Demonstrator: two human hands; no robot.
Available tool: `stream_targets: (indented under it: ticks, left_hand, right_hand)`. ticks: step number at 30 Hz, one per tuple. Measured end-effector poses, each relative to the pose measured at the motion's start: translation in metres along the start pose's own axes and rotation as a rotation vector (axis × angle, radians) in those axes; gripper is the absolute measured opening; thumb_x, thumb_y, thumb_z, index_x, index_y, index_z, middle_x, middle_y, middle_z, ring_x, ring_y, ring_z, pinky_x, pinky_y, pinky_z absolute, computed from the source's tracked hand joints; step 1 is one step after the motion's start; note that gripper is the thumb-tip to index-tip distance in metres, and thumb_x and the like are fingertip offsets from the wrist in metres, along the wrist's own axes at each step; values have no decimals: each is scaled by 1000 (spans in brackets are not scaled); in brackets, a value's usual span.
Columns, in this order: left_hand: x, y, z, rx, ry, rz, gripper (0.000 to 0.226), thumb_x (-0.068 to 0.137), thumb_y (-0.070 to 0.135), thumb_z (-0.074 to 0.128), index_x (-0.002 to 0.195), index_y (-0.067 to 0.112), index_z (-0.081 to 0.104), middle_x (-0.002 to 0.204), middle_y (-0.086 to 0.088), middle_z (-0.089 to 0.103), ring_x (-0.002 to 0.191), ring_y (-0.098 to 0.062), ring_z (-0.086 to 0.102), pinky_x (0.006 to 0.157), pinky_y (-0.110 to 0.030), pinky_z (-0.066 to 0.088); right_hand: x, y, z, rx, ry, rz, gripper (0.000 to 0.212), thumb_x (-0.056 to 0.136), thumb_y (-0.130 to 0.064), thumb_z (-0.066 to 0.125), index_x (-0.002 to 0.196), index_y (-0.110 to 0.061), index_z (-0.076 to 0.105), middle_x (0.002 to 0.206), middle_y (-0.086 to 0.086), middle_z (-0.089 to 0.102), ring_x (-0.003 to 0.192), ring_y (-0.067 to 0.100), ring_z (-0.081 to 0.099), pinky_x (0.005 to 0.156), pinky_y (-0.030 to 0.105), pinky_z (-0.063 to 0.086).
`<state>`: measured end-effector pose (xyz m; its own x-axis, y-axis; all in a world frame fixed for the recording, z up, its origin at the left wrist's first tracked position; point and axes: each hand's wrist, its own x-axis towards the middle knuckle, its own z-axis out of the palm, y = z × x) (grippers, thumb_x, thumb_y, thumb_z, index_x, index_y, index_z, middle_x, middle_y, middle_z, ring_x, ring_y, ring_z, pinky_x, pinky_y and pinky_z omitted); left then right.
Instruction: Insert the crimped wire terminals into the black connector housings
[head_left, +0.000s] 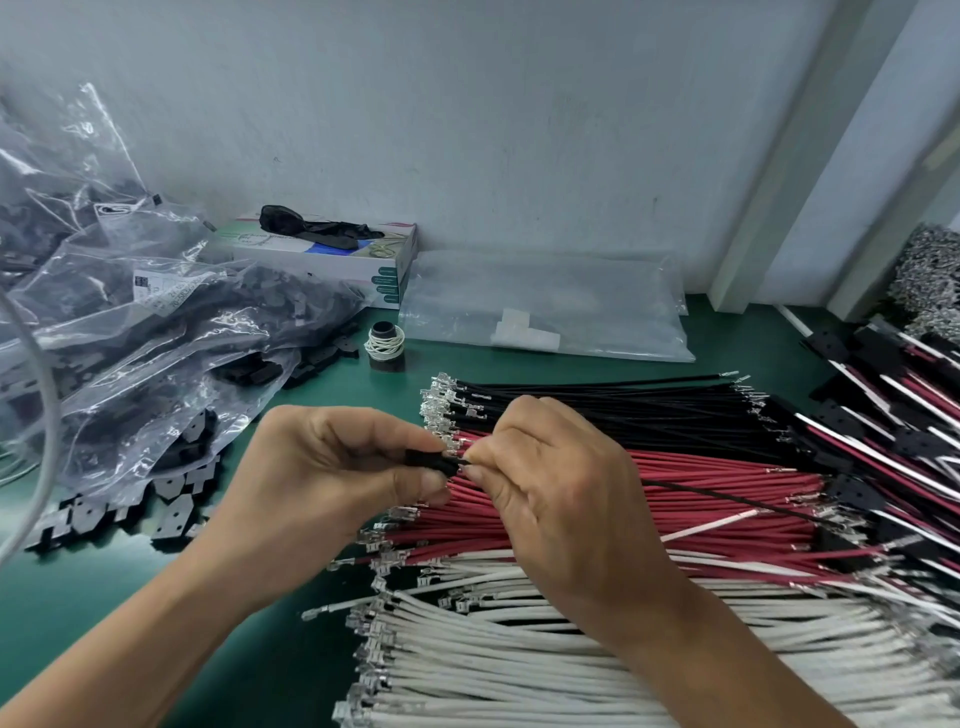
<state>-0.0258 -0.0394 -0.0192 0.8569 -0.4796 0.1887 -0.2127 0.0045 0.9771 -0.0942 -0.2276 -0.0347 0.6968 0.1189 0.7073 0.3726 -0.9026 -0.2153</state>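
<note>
My left hand (332, 467) pinches a small black connector housing (428, 461) between thumb and fingers. My right hand (550, 483) pinches a black wire (737, 500) right at the housing's opening; the wire trails off to the right. Whether its terminal sits inside the housing is hidden by my fingers. Under my hands lie bundles of crimped wires: black wires (613, 402), red wires (701, 478) and white wires (519, 665), their metal terminals pointing left.
Clear bags of black housings (145, 312) are heaped at the left, with loose housings (176, 499) spilled on the green mat (130, 597). Finished wire assemblies (893, 415) are piled at the right. A tissue box (332, 254), a flat clear bag (545, 306) and a small spool (385, 345) stand at the back.
</note>
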Motion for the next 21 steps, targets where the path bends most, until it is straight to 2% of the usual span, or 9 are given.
stream_targets:
  ticks: [5,7,9,11,14,16,18,21]
  left_hand:
    - [6,-2,-2,-26,102,3,27,68,16,82,95,19,81,81,-13,79,72,-27,77,65,-26,63]
    - [6,-4,-1,-20,151,-14,29,68,21,82,97,22,81,83,-11,79,72,-28,77,64,-29,63]
    - [6,-6,1,-15,156,-29,30,67,24,83,97,23,81,84,-10,79,72,-26,77,63,-31,62]
    - [7,-7,3,-7,136,-39,30,66,24,83,95,20,81,84,-11,79,72,-26,77,62,-32,62]
    - [9,-9,4,-17,141,-49,25,67,18,84,91,15,81,83,-11,79,70,-24,77,62,-20,60]
    - [9,-9,4,-13,147,-47,24,68,16,84,91,13,81,82,-11,79,69,-24,77,63,-18,59]
    - [10,-9,3,-11,161,-46,25,68,17,84,92,12,80,81,-11,79,68,-25,76,64,-20,60]
    - [11,-10,1,-28,164,-56,29,68,18,83,95,10,79,83,-13,79,69,-26,76,69,-25,63]
  right_hand:
    - [7,2,-14,-134,112,7,8,91,-20,75,94,-13,75,90,-1,61,83,17,52,66,30,46]
    - [2,-2,-15,-86,-7,17,6,90,-24,75,93,-18,75,89,-5,60,82,15,51,65,29,46]
    - [-3,-8,-11,-45,-222,104,11,88,-32,75,98,-28,76,88,-14,60,84,10,50,66,28,47]
    - [-4,-10,-7,-10,-322,204,16,88,-39,72,103,-34,76,89,-17,60,89,6,48,71,27,45]
    - [-2,-9,-5,42,-320,265,9,89,-38,71,95,-34,76,88,-17,60,90,4,48,73,29,47]
    - [-2,-10,-5,27,-323,260,4,90,-34,70,89,-33,73,88,-17,59,90,3,48,73,30,48]
    - [-3,-12,-6,3,-349,251,4,90,-35,69,94,-34,69,91,-17,59,90,3,47,73,29,47]
    - [-2,-12,-7,26,-375,283,19,90,-40,69,109,-38,67,92,-20,58,90,1,47,73,26,40]
